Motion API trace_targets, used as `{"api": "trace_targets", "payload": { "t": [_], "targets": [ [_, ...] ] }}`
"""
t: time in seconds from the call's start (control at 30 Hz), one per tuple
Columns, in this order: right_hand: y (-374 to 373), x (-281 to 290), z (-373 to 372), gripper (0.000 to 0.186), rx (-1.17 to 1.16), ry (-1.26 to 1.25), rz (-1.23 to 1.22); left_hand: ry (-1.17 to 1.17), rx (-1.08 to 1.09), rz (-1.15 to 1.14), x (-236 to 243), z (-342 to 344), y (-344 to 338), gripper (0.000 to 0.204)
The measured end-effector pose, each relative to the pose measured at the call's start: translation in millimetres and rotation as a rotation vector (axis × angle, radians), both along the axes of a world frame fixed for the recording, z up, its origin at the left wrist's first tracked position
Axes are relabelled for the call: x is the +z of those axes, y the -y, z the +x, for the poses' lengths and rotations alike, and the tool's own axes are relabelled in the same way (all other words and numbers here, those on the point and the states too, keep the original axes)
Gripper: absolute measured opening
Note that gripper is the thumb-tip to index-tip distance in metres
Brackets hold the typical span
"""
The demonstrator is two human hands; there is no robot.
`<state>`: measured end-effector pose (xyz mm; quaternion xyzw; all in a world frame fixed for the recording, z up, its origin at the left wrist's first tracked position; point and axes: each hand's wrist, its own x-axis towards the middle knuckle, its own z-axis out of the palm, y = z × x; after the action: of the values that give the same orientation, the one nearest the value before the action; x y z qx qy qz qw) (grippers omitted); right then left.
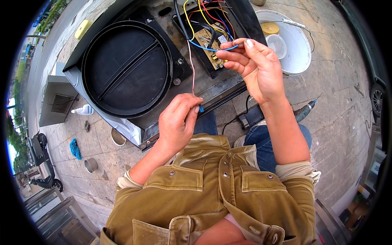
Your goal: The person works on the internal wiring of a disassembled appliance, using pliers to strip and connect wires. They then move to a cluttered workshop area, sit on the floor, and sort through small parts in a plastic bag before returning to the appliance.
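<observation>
My left hand [176, 121] is closed in a pinch, with a thin pinkish wire [192, 69] running down into its fingertips and a small blue piece [201, 108] showing beside them. Higher up and to the right, my right hand [263, 67] pinches the end of a blue wire [210, 49] between thumb and fingers. That wire curves over a circuit board [212, 51] set in a black housing. Yellow, red and other coloured wires [208, 12] rise above the board. Left of it, a round black opening with a rim [126, 69] fills much of the metal appliance [183, 73].
A white bucket [300, 53] stands right of the appliance, with a clear cup and a yellow lid inside. A tool with a blue tip [306, 109] lies near my knee. On the paving sit a white bottle [83, 110], a blue cloth [75, 149] and a small metal cup [90, 165].
</observation>
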<state>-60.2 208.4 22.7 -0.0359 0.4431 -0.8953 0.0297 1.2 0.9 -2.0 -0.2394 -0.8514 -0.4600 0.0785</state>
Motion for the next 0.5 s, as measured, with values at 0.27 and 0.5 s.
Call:
{"api": "trace_targets", "payload": {
  "t": [0.27, 0.5],
  "targets": [
    [-0.5, -0.4, 0.3, 0.029, 0.004, 0.013, -0.013, 0.004, 0.001, 0.003, 1.8, 0.6, -0.4, 0.015],
    [-0.5, -0.2, 1.0, 0.029, -0.001, 0.026, -0.021, -0.014, -0.002, -0.004, 0.7, -0.2, -0.6, 0.015]
  ]
}}
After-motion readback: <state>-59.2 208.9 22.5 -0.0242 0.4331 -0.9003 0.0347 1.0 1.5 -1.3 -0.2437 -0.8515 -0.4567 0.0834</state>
